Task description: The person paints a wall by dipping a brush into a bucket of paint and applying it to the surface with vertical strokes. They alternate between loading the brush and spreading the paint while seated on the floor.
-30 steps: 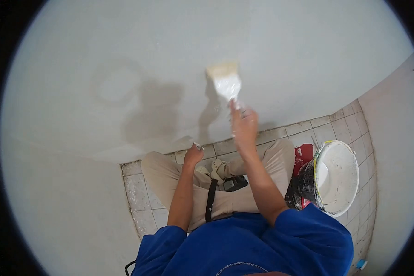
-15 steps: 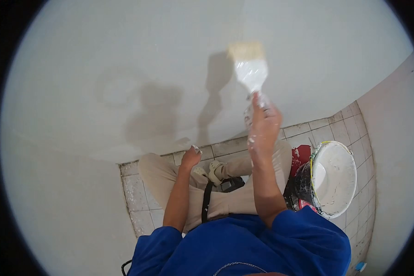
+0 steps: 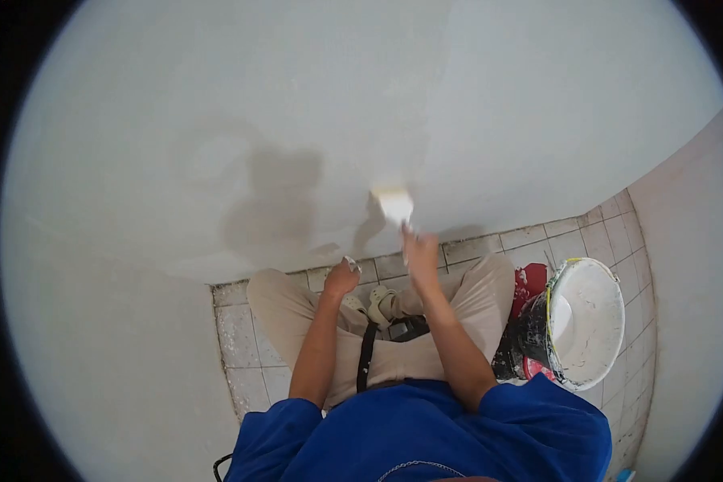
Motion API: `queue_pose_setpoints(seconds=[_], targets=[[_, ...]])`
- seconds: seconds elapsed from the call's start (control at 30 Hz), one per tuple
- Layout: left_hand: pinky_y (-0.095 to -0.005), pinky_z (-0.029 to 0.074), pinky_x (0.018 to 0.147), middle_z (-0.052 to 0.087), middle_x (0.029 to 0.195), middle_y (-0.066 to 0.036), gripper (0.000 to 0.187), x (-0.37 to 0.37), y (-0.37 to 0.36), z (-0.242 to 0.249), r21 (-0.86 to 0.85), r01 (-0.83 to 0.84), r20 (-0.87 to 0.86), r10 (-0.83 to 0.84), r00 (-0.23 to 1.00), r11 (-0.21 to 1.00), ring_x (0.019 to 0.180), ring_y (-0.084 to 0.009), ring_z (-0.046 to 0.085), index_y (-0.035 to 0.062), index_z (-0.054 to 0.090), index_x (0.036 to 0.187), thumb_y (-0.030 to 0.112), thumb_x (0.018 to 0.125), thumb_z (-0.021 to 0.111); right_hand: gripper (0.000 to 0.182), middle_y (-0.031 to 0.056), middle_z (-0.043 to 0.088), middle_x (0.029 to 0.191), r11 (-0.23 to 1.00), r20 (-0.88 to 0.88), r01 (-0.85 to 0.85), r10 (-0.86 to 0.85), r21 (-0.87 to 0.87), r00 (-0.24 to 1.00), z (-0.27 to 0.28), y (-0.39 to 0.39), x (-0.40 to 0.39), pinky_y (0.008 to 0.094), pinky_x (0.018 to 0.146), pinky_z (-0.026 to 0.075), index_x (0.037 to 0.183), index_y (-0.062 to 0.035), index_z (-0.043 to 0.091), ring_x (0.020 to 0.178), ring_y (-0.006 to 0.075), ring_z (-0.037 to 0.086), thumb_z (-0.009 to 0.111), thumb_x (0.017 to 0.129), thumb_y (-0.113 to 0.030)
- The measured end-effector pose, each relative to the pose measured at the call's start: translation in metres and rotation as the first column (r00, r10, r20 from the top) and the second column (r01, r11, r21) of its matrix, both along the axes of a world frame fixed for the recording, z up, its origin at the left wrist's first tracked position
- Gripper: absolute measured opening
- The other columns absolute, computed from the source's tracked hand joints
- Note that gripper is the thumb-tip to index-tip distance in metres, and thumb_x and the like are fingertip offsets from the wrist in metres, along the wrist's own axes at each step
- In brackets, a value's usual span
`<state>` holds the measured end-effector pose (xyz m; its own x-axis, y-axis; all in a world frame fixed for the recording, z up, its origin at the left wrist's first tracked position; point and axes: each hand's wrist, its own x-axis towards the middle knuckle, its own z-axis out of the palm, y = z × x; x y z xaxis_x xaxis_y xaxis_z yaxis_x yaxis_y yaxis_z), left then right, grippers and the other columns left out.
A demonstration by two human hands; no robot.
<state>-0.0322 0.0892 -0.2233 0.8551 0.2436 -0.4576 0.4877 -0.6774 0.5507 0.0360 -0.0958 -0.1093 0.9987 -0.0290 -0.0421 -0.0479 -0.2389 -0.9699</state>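
A wide white brush (image 3: 394, 206) is held by its handle in my right hand (image 3: 422, 255), low in front of the pale wall (image 3: 313, 96). Its pale bristles meet the wall or are very close to it; motion blurs both hand and brush. Over my left knee, my left hand (image 3: 343, 277) is closed near the foot of the wall, with a small whitish thing at its fingers that I cannot make out.
At my right a paint-smeared bucket (image 3: 590, 321) with a white inside stands by a red container (image 3: 530, 283). Tiled floor (image 3: 243, 341) runs along the wall's foot. A second wall (image 3: 699, 241) rises on the right. My bent legs are below.
My right hand and the brush have moved down the wall and a little left. The left hand has shifted slightly right in view and stays closed.
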Motion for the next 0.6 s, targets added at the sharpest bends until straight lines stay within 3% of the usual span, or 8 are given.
queue_pose_setpoints(seconds=[0.07, 0.13, 0.23, 0.33, 0.4, 0.43, 0.5, 0.6], targets=[[-0.0437, 0.044, 0.092, 0.058, 0.115, -0.024, 0.050, 0.004, -0.002, 0.038, -0.088, 0.016, -0.072, -0.022, 0.997, 0.996, 0.109, -0.0369, 0.055, 0.0007, 0.048, 0.122, 0.035, 0.085, 0.054, 0.030, -0.0076, 0.042, 0.053, 0.928, -0.048, 0.008, 0.010, 0.371, 0.999, 0.127, 0.004, -0.008, 0.0218, 0.040, 0.023, 0.077, -0.0042, 0.063, 0.044, 0.0016, 0.034, 0.059, 0.091, -0.030], [-0.0435, 0.044, 0.092, 0.057, 0.116, -0.023, 0.051, 0.004, 0.003, 0.014, -0.028, 0.024, -0.055, -0.026, 0.998, 0.999, 0.109, -0.0367, 0.055, 0.0002, 0.048, 0.122, 0.035, 0.085, 0.053, 0.031, -0.0065, 0.043, 0.057, 0.907, 0.151, -0.021, -0.047, 0.421, 0.987, 0.182, 0.004, -0.016, 0.0213, 0.047, 0.027, 0.078, -0.0013, 0.062, 0.053, 0.0021, 0.036, 0.053, 0.094, -0.025], [-0.0437, 0.043, 0.093, 0.057, 0.118, -0.022, 0.050, 0.005, 0.000, 0.014, -0.012, 0.018, -0.034, -0.018, 0.999, 1.000, 0.110, -0.0366, 0.054, 0.0000, 0.048, 0.121, 0.034, 0.085, 0.053, 0.030, -0.0044, 0.042, 0.057, 0.894, 0.170, -0.048, -0.032, 0.445, 0.985, 0.216, 0.004, -0.016, 0.0227, 0.047, 0.029, 0.079, 0.0008, 0.061, 0.053, 0.0028, 0.037, 0.053, 0.095, -0.024], [-0.0440, 0.043, 0.093, 0.057, 0.118, -0.022, 0.050, 0.003, 0.002, 0.011, -0.032, -0.002, -0.023, 0.001, 1.000, 1.000, 0.111, -0.0367, 0.054, 0.0002, 0.048, 0.121, 0.035, 0.085, 0.053, 0.032, 0.0044, 0.048, 0.055, 0.993, 0.157, -0.034, 0.016, 0.112, 0.987, 0.135, 0.021, 0.000, 0.0301, 0.049, 0.035, 0.082, 0.0048, 0.060, 0.051, 0.0106, 0.040, 0.054, 0.093, -0.025], [-0.0442, 0.043, 0.093, 0.057, 0.118, -0.022, 0.050, 0.009, 0.004, 0.015, -0.052, -0.017, -0.040, 0.015, 0.999, 0.999, 0.112, -0.0369, 0.053, 0.0006, 0.048, 0.121, 0.035, 0.085, 0.053, 0.036, 0.0171, 0.054, 0.059, 0.966, 0.274, 0.090, -0.022, -0.241, 0.961, 0.032, 0.022, -0.008, 0.0402, 0.055, 0.040, 0.083, 0.0073, 0.059, 0.050, 0.0224, 0.046, 0.056, 0.090, -0.028], [-0.0443, 0.043, 0.093, 0.057, 0.118, -0.023, 0.050, 0.009, 0.004, 0.024, -0.065, -0.026, -0.070, 0.022, 0.997, 0.998, 0.112, -0.0369, 0.053, 0.0008, 0.048, 0.121, 0.035, 0.085, 0.053, 0.039, 0.0240, 0.056, 0.063, 0.996, -0.036, -0.003, -0.001, -0.091, 0.999, -0.036, 0.016, -0.009, 0.0474, 0.059, 0.041, 0.081, 0.0077, 0.059, 0.051, 0.0328, 0.050, 0.057, 0.088, -0.031], [-0.0444, 0.043, 0.093, 0.057, 0.118, -0.023, 0.050, 0.004, 0.003, 0.027, -0.065, -0.037, -0.083, 0.032, 0.996, 0.997, 0.112, -0.0369, 0.053, 0.0012, 0.048, 0.121, 0.035, 0.085, 0.053, 0.039, 0.0165, 0.054, 0.054, 0.995, -0.288, -0.040, 0.012, -0.090, 0.958, -0.141, -0.009, -0.026, 0.0411, 0.052, 0.040, 0.072, 0.0057, 0.060, 0.048, 0.0238, 0.051, 0.059, 0.088, -0.030], [-0.0446, 0.043, 0.093, 0.057, 0.118, -0.022, 0.050, 0.004, 0.006, 0.023, -0.022, -0.032, -0.026, 0.032, 0.999, 0.999, 0.111, -0.0370, 0.054, 0.0014, 0.049, 0.121, 0.035, 0.085, 0.053, 0.030, -0.0047, 0.046, 0.053, 0.982, -0.335, 0.037, 0.027, 0.183, 0.942, -0.022, -0.011, -0.019, 0.0234, 0.040, 0.028, 0.067, -0.0067, 0.058, 0.044, 0.0064, 0.041, 0.063, 0.088, -0.027]])
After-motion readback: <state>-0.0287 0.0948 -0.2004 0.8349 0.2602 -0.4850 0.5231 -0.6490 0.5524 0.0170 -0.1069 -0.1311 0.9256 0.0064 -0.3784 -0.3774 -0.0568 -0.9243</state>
